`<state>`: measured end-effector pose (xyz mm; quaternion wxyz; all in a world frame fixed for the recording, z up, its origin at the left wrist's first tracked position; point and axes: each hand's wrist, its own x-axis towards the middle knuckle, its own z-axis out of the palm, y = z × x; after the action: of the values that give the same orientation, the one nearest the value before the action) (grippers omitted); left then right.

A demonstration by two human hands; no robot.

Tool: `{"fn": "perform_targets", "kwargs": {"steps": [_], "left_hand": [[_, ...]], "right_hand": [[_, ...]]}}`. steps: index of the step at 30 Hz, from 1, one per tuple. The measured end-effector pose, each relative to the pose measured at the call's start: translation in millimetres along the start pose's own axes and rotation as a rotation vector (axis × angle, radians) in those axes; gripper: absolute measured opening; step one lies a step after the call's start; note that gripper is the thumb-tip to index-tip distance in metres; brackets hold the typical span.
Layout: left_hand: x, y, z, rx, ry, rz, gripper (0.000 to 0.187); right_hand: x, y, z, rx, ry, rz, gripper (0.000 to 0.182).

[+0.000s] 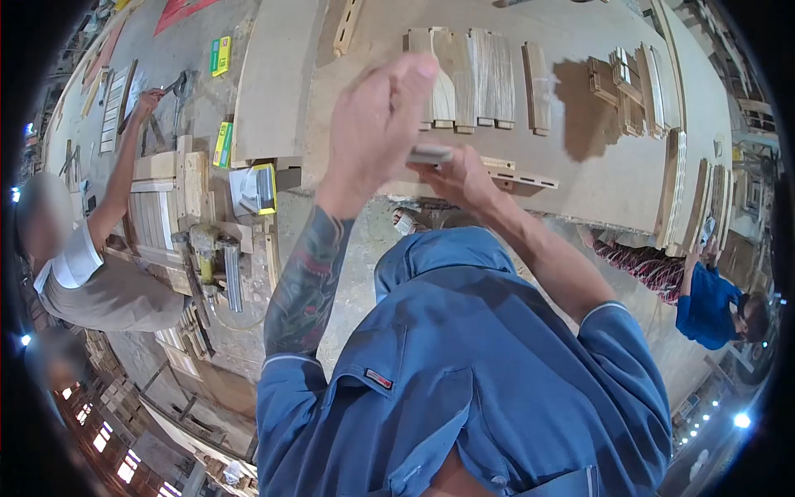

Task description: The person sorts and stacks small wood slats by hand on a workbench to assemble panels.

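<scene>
My left hand [374, 132] is raised over the bench edge, somewhat blurred. Its fingers look curled together, and whatever may be inside them is hidden. Just right of it, my right hand [465, 180] grips a small flat pale piece, seemingly wood [432, 155], seen nearly end-on. How long the piece is cannot be made out. Behind the hands, several grooved wooden strips [494, 79] lie side by side on the workbench [596, 186]. A slotted wooden strip [522, 176] rests near the bench's front edge, beyond my right hand.
Stacked wooden pieces [629, 91] stand at the bench's right, beside a long rail [672, 190]. At left, a person [108, 257] reaches toward a tool, near yellow-green boxes [220, 56] and a clamp-like machine [207, 257]. Another person in blue [710, 308] works at far right.
</scene>
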<state>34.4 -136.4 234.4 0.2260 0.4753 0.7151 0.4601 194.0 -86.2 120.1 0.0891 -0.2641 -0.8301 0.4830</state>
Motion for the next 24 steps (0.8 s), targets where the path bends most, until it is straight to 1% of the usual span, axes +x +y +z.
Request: {"fn": "perform_targets", "kwargs": {"steps": [1, 3, 4, 5, 6, 7, 8, 9, 10, 12, 13, 14, 15, 16, 18, 19, 21, 22, 23, 24], "left_hand": [[-1, 2, 0, -0.001, 0.001, -0.001, 0.053], [-3, 4, 2, 0.037, -0.033, 0.079, 0.051], [-3, 2, 5, 0.034, -0.036, 0.068, 0.051], [-5, 0, 7, 0.151, -0.035, 0.123, 0.050], [-7, 0, 9, 0.265, -0.035, 0.184, 0.048], [-7, 3, 10, 0.257, -0.036, 0.187, 0.048], [-8, 8, 11, 0.402, -0.097, 0.163, 0.047], [-9, 12, 14, 0.545, -0.163, 0.140, 0.046], [-8, 14, 16, 0.530, -0.169, 0.152, 0.046], [-4, 11, 17, 0.600, -0.163, 0.159, 0.045], [-3, 8, 19, 0.610, -0.155, 0.180, 0.044], [-2, 9, 18, 0.597, -0.166, 0.184, 0.044], [-3, 11, 16, 0.616, -0.208, 0.163, 0.043], [-2, 13, 16, 0.638, -0.247, 0.140, 0.042], [-1, 13, 19, 0.646, -0.238, 0.145, 0.042], [-1, 12, 19, 0.658, -0.228, 0.150, 0.042], [0, 10, 19, 0.655, -0.228, 0.161, 0.041], [-1, 10, 19, 0.645, -0.229, 0.158, 0.039], [-1, 12, 19, 0.651, -0.230, 0.160, 0.039], [2, 15, 18, 0.608, -0.246, 0.118, 0.038]], "right_hand": [[-1, 0, 1, -0.001, -0.002, 0.000, 0.029], [-4, 0, 5, -0.055, 0.104, -0.145, 0.031], [-2, 5, 6, -0.082, 0.150, -0.217, 0.032], [-1, 45, 39, 0.251, 0.067, -0.036, 0.040], [0, 41, 38, 0.254, 0.066, -0.020, 0.040], [3, 31, 30, 0.111, 0.116, -0.174, 0.043], [5, 24, 20, -0.042, 0.167, -0.326, 0.045], [6, 18, 15, 0.012, 0.121, -0.273, 0.047], [10, 20, 2, -0.002, 0.130, -0.262, 0.047], [14, 29, -21, 0.097, -0.029, -0.265, 0.046], [3, 88, -17, -0.004, 0.101, -0.165, 0.047], [27, 83, -56, -0.294, -0.016, 0.361, 0.048], [29, 124, -77, -0.270, 0.360, 0.155, 0.045], [38, 150, -105, -0.280, 0.371, 0.583, 0.046], [35, 234, -103, -0.934, 0.794, 0.580, 0.050], [35, 237, -103, -0.929, 0.807, 0.581, 0.050], [30, 241, -101, -0.828, 0.726, 0.615, 0.057], [31, 227, -107, -0.824, 0.728, 0.614, 0.057], [33, 213, -116, -0.644, 0.689, 0.728, 0.057], [35, 196, -124, -0.459, 0.647, 0.833, 0.057]]}}
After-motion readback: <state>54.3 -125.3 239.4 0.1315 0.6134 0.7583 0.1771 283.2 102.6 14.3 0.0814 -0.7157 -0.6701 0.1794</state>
